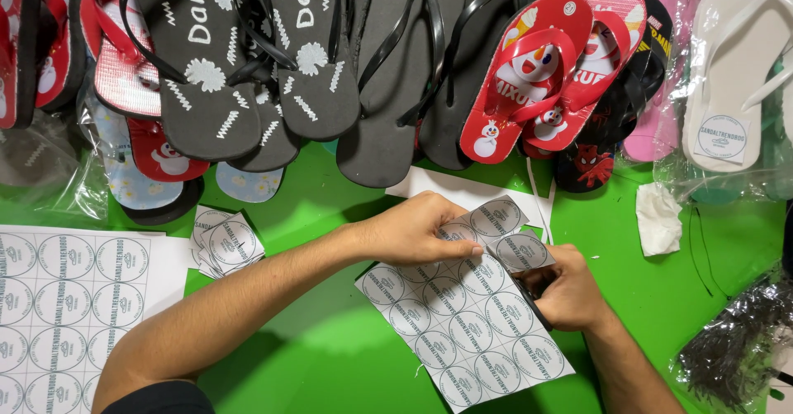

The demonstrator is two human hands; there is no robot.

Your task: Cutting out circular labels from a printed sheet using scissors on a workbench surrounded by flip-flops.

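While pinching the upper edge of the sticker sheet [467, 319], left hand [417, 231] with fingers [462, 249] pressed together and flat on the paper, thumb hidden under the palm. Right hand [570, 290] closed around black scissors [533, 298], only a dark handle and part of a blade visible between the curled fingers; blades at the sheet, just under a half-cut label [522, 250] that lifts from the top corner. Sheet itself grey-white, printed with rows of round labels, lying tilted on the green table [330, 356] between both forearms.

Around the hands — a small pile of cut square labels [227, 242] to the left, near the left forearm but not touching it. Further left, a large uncut sheet of round labels [66, 298] at the table edge. Behind the hands, a plain white paper [462, 189] partly under the sticker sheet. Above, a row of flip-flops: black pairs [248, 59], a red pair with snowmen [537, 67], a pink one [652, 125] and a white one [735, 75] inside clear plastic bags. Crumpled white tissue [658, 217] right of the hands, well apart. Shiny dark wrapping [735, 340] at the lower right corner, content impossible to tell.
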